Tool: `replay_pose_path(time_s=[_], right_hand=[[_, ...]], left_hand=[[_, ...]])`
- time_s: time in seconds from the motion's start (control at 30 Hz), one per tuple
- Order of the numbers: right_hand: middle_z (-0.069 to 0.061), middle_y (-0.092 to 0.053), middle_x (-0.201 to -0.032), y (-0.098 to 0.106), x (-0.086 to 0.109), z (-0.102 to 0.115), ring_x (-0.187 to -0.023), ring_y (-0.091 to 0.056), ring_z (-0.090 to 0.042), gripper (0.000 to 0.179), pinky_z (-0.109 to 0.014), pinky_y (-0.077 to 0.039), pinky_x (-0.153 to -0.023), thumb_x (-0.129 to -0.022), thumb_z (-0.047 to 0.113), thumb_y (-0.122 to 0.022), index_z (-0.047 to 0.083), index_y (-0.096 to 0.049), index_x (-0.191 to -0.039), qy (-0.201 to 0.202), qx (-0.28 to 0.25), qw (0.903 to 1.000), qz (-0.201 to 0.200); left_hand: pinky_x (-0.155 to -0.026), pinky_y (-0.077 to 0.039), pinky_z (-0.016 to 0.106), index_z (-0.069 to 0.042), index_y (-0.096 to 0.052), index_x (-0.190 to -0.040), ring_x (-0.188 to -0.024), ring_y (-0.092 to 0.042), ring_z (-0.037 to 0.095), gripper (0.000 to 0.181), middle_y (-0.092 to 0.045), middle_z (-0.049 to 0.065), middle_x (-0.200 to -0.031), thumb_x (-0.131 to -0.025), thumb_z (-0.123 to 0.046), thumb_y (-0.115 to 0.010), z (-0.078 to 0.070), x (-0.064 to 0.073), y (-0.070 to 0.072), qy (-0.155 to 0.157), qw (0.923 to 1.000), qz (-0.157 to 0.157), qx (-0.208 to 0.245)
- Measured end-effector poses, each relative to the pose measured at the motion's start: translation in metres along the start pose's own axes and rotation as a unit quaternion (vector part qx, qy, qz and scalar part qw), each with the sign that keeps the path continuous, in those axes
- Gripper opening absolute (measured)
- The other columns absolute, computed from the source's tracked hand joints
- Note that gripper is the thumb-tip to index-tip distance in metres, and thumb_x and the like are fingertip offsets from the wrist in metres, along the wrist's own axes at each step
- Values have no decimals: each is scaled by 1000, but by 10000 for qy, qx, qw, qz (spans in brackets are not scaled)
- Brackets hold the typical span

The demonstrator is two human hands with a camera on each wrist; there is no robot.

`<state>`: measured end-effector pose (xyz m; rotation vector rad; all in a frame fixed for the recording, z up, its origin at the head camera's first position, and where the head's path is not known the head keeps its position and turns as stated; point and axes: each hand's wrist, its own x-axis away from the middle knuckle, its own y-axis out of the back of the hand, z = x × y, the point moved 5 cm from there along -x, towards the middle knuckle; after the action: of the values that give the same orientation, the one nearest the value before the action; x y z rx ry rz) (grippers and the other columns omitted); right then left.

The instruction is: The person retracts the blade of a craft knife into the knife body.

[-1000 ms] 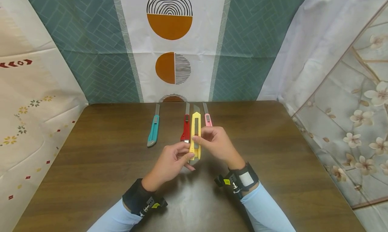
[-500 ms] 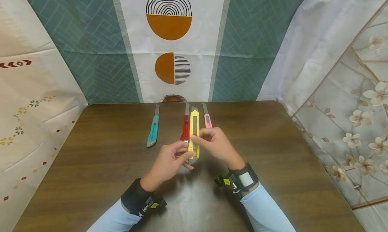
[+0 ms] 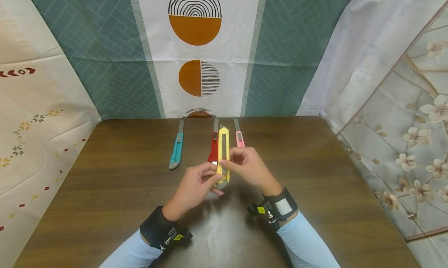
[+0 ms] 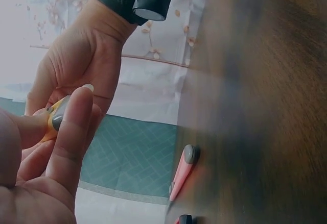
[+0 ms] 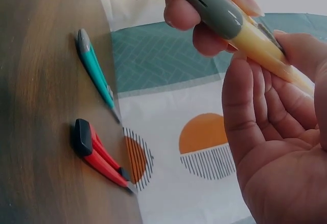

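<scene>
Both hands hold a yellow box cutter (image 3: 224,145) above the table, its tip pointing away from me. My left hand (image 3: 197,187) pinches its near end between thumb and fingers. Higher up the body, my right hand (image 3: 250,167) grips it with the thumb on the slider side. Only a short bit of blade shows past the tip. In the right wrist view, the cutter's grey butt (image 5: 222,17) points to the upper left, at the left hand's fingers. Fingers hide most of the cutter (image 4: 52,124) in the left wrist view.
Several other box cutters lie on the brown table (image 3: 115,190) beyond my hands, blades out toward the back edge: teal (image 3: 176,149) at left, red (image 3: 214,145) mid, pink (image 3: 239,137) at right, partly behind the right hand. Patterned cloths (image 3: 206,38) hang around the table.
The yellow cutter's blade has drawn back into the body; less of it sticks out now. The right thumb has slid slightly toward the near end, and the cutter has shifted slightly left.
</scene>
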<state>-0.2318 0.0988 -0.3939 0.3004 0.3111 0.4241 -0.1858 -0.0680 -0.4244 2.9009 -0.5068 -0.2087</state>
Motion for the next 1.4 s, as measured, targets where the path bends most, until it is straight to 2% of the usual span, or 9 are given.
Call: replay_pose_path(time_s=[0.2, 0.37, 0.5, 0.7, 0.77, 1.07, 1.17, 1.3, 1.4], right_hand=[[-8, -76, -90, 0, 0, 0, -77, -69, -19, 13, -26, -61, -70, -91, 16, -79, 7, -76, -99, -7, -72, 10000, -45], [-8, -76, -95, -2, 0, 0, -80, -71, -20, 17, -28, -64, -76, -91, 16, -80, 7, -75, -104, -3, -133, 9999, 29], [-7, -76, -95, -2, 0, 1, -81, -70, -21, 17, -29, -63, -77, -91, 17, -79, 7, -75, -104, -24, -80, 10000, 49], [-6, -75, -85, -3, -2, -3, -70, -67, -20, 11, -28, -57, -59, -94, 19, -77, 9, -76, -97, -189, 36, 9997, 158], [-7, -76, -85, -4, -2, -4, -69, -68, -21, 11, -31, -57, -58, -94, 18, -76, 8, -76, -95, -171, -8, 9997, 185], [-7, -75, -86, -3, -2, -4, -74, -68, -19, 9, -29, -63, -71, -91, 15, -79, 7, -76, -95, 48, -82, 9999, 92], [-8, -75, -86, -4, -2, -3, -75, -69, -20, 9, -30, -64, -74, -91, 14, -79, 7, -76, -96, 62, -148, 9998, 108], [-9, -75, -87, -5, -2, -3, -76, -70, -19, 10, -31, -64, -76, -91, 14, -79, 6, -76, -97, 66, -202, 9997, 107], [-8, -75, -88, -5, -3, -4, -77, -70, -19, 10, -30, -64, -78, -91, 14, -79, 6, -75, -97, 77, -205, 9997, 124]], left_hand=[[-69, -65, 32, -5, -67, -119, -73, -78, 19, 27, -77, 17, -112, -95, -15, -74, 0, 0, 0, -112, 9999, -21, 87], [-70, -65, 33, -4, -68, -119, -69, -78, 20, 26, -77, 18, -112, -96, -16, -73, -3, -1, 1, -228, 9996, -45, 130], [-71, -65, 33, -4, -69, -118, -69, -78, 19, 26, -77, 17, -111, -95, -16, -73, -3, -1, 3, -208, 9996, -98, 160], [-70, -65, 34, -5, -70, -114, -69, -78, 21, 22, -77, 16, -109, -95, -16, -74, -4, 0, 4, -174, 9993, -213, 254], [-69, -65, 34, -6, -70, -113, -70, -78, 21, 22, -77, 16, -109, -95, -16, -74, -4, 0, 5, -193, 9992, -239, 245], [-68, -65, 34, -4, -69, -111, -77, -76, 42, 21, -77, 18, -108, -95, -16, -74, -4, -2, 4, -332, 9987, -201, 332], [-69, -65, 34, -4, -69, -111, -76, -77, 39, 21, -77, 18, -108, -95, -17, -74, -4, -2, 4, -351, 9987, -200, 295], [-70, -65, 33, -4, -68, -113, -71, -78, 25, 21, -77, 18, -109, -96, -17, -73, -3, -1, 5, -363, 9989, -187, 211], [-70, -65, 33, -4, -68, -114, -70, -78, 20, 22, -77, 18, -110, -97, -16, -72, -3, -1, 5, -378, 9988, -191, 237]])
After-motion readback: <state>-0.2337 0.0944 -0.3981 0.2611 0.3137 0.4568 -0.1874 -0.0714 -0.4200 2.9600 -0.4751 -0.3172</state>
